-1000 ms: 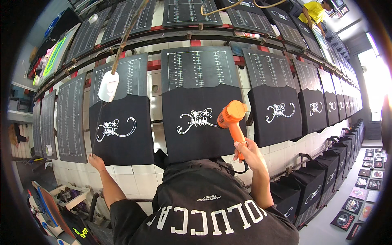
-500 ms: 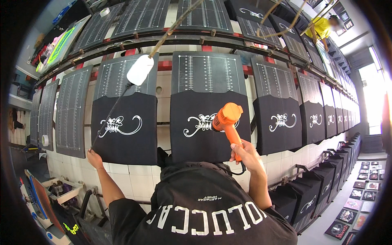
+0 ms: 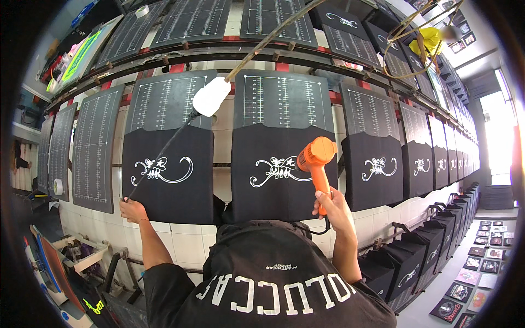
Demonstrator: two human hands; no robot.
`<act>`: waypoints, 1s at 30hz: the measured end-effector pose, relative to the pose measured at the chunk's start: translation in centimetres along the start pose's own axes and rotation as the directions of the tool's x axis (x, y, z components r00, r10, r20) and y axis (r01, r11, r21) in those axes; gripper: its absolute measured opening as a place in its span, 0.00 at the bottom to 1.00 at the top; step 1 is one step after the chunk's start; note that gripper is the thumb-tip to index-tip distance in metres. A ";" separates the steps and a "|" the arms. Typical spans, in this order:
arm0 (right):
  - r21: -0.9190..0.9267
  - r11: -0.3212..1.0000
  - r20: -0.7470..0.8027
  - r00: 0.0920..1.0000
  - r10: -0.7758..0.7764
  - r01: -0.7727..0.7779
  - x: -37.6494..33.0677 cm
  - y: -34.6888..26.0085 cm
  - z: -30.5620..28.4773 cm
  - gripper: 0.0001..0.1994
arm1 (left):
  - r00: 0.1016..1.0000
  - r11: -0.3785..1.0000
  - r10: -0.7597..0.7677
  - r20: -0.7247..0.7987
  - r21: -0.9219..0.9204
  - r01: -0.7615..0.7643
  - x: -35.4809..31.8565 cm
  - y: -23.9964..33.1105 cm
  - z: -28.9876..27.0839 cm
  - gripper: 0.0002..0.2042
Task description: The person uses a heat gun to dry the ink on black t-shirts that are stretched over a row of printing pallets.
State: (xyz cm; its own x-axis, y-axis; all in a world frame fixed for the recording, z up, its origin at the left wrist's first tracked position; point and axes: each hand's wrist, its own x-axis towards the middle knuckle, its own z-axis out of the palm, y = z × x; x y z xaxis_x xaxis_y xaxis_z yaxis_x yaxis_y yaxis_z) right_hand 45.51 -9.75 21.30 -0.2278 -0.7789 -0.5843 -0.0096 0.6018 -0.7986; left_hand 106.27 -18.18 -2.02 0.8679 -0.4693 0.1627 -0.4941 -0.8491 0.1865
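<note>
An orange handheld dryer [image 3: 318, 153] is up over a black T-shirt [image 3: 257, 199] with a white line print, covering the print's right part. Its handle is in my right hand [image 3: 336, 210], fingers wrapped round it, and the nozzle faces left. A short black cord leaves the handle's base. My left hand [image 3: 133, 210] grips the lower end of a thin black cord [image 3: 158, 156] beside another printed black T-shirt [image 3: 169, 197]. This cord runs up to a white socket block [image 3: 212, 97], which hangs from a brownish cable [image 3: 262, 46].
Dark printing boards [image 3: 95, 147] with ruled white marks stand in rows, several bearing printed black shirts. A dark rail [image 3: 191, 57] runs behind the near row. Looped yellowish cable [image 3: 402, 71] hangs far right, near a person in yellow [image 3: 429, 39]. A tape roll [image 3: 58, 187] lies left.
The white socket block and its cable have swung to the right. The dryer in my right hand has shifted slightly right; my left hand, still on the cord, has also moved a little right.
</note>
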 end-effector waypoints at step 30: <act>-0.003 1.000 0.090 0.995 -0.030 0.031 2.2 -0.5 1.0 0.14 | 0.999 0.998 0.021 0.027 -0.061 -0.019 -0.1 0.4 -0.3 0.27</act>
State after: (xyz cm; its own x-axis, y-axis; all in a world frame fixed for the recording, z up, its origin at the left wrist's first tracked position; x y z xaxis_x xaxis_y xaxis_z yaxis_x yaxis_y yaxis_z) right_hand 46.02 -11.93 20.23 -0.1388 -0.8094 -0.5706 -0.0199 0.5783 -0.8156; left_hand 106.02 -18.41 -1.69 0.8584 -0.4933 0.1404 -0.5129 -0.8236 0.2423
